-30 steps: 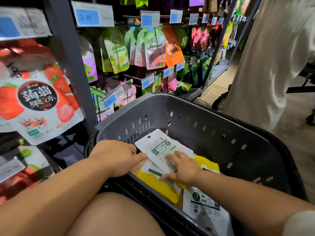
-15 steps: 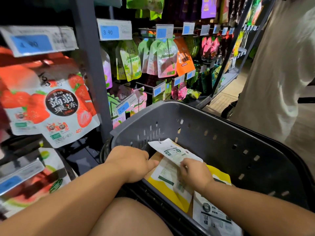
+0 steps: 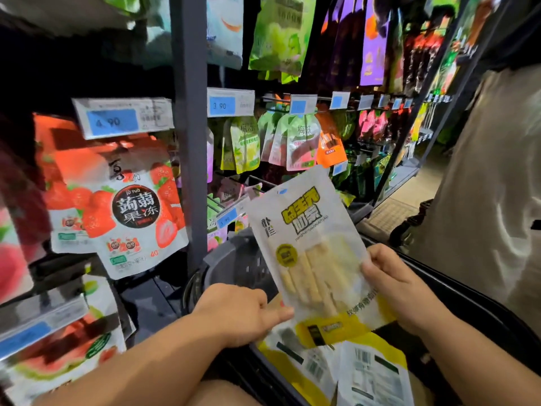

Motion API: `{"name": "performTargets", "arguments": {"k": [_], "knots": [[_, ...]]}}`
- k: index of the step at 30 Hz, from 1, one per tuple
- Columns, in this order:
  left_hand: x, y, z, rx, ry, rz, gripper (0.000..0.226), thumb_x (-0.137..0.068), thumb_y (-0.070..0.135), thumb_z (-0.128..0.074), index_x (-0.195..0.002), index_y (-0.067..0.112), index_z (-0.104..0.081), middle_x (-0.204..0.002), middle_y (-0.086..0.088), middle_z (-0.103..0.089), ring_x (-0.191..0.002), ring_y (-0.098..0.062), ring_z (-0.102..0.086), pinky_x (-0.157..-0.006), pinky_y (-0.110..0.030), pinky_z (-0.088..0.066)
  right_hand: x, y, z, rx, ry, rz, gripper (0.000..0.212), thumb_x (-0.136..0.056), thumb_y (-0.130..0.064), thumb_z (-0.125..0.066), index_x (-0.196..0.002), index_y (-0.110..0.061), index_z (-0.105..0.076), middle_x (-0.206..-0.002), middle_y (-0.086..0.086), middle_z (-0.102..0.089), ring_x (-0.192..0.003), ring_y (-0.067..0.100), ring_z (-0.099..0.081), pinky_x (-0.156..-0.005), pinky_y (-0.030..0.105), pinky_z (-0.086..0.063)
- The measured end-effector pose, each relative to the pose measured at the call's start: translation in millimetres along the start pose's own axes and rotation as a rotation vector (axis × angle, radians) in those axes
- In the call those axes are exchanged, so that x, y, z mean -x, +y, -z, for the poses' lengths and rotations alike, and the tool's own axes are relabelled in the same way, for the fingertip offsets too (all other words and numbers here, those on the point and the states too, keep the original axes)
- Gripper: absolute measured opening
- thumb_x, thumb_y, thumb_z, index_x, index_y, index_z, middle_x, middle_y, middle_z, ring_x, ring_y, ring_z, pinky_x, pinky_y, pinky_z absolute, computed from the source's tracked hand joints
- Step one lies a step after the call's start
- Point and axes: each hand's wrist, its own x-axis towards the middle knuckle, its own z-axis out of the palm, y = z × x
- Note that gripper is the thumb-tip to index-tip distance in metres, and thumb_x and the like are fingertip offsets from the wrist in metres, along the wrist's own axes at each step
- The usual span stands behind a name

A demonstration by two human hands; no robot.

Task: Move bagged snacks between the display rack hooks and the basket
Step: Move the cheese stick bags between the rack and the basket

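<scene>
A white and yellow snack bag (image 3: 310, 259) with pale sticks inside is held upright above the dark grey basket (image 3: 234, 259), its printed front facing me. My left hand (image 3: 240, 312) pinches its lower left edge with the thumb on the front. My right hand (image 3: 395, 282) grips its right edge, fingers curled round it. Two more bags of the same kind (image 3: 351, 373) lie back side up in the basket below. The display rack's hooks (image 3: 278, 99) carry hanging snack bags behind.
A strawberry jelly bag (image 3: 126, 212) hangs at the left under a 4.90 price tag (image 3: 117, 120). A grey rack upright (image 3: 190, 142) stands between the sections. A person in pale clothing (image 3: 483, 186) stands close at the right of the basket.
Both hands have lifted one bag out of the basket and turned it front side towards me. My view has tilted up towards the rack.
</scene>
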Motion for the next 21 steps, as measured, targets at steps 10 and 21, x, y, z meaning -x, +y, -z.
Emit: {"name": "performTargets", "arguments": {"k": [10,21], "knots": [[0.6,-13.0,12.6,0.488,0.2,0.023,0.087,-0.055,0.101,-0.018,-0.112,0.051,-0.06,-0.12,0.006,-0.067,-0.109,-0.018,-0.061,-0.09,-0.03,-0.046,-12.1,4.7,-33.9,-0.254,-0.096,-0.015,0.012,-0.094,-0.02,-0.059,-0.094,-0.01,-0.052,-0.077,-0.001,-0.064,-0.066,0.01,-0.06,-0.059,0.021,-0.05],[-2.0,-3.5,1.4,0.193,0.293,0.168,0.057,-0.081,0.079,-0.03,-0.075,0.026,-0.049,-0.065,0.006,-0.047,-0.071,-0.023,-0.051,-0.062,-0.032,-0.038,-18.6,113.6,22.4,1.059,-0.222,-0.803,0.051,-0.09,-0.055,-0.06,-0.112,-0.009,-0.058,-0.116,0.008,-0.062,-0.095,0.023,-0.058,-0.077,0.031,-0.046]]}}
